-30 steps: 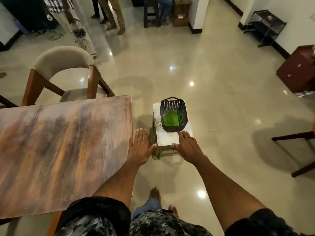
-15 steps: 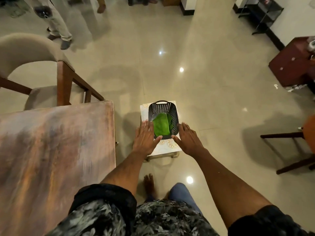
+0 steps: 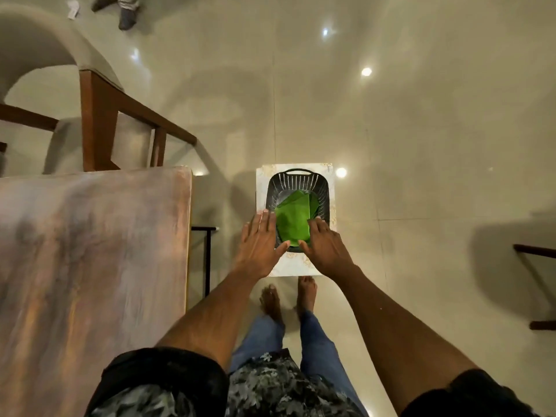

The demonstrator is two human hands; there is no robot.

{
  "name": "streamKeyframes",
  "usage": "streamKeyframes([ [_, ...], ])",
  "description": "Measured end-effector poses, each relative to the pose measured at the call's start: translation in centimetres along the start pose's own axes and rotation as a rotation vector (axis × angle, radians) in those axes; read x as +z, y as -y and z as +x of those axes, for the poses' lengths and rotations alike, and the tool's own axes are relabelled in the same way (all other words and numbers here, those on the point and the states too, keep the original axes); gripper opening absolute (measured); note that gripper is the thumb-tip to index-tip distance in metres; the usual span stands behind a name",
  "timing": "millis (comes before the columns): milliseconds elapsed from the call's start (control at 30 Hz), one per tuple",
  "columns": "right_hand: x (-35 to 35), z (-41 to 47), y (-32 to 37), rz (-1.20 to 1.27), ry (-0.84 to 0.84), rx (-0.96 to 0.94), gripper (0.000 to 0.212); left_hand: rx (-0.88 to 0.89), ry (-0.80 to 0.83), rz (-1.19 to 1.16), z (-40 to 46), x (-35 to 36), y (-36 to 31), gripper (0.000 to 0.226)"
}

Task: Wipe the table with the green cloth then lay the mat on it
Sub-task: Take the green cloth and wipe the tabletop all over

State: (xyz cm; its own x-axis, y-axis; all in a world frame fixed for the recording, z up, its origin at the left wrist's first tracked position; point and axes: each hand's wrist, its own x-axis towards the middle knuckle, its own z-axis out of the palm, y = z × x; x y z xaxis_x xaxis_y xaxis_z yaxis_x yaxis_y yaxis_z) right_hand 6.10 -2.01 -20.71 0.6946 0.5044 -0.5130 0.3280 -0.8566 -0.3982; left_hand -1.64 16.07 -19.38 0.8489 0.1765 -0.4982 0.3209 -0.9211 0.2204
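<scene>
Lying folded in black basket [image 3: 323, 188]: green cloth [image 3: 293, 218]; both hands [image 3: 258, 242] [image 3: 326, 246] flat, released, over rim.

**Both hands extended, fingers straight**

Both bare arms reach forward from the lower frame toward centre. The left hand [image 3: 259, 240] sits palm down, fingers straight and together, thumb spread toward the right. The right hand [image 3: 326, 246] mirrors it just beside, fingers slightly bent, thumb pointing left. Two bare feet show below centre.
</scene>
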Motion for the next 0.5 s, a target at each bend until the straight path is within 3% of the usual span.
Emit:
streamKeyframes([
  [333, 7.2, 10.2, -3.8, 0.107, 0.053, 0.049, 0.057, -0.023, 0.230, -0.100, 18.3, 8.7, 0.4, 0.065],
  [500, 9.2, 10.7, -4.2, 0.205, 0.064, 0.081, 0.058, -0.064, 0.374, -0.057, 24.7, 12.1, 1.3, 0.069],
])
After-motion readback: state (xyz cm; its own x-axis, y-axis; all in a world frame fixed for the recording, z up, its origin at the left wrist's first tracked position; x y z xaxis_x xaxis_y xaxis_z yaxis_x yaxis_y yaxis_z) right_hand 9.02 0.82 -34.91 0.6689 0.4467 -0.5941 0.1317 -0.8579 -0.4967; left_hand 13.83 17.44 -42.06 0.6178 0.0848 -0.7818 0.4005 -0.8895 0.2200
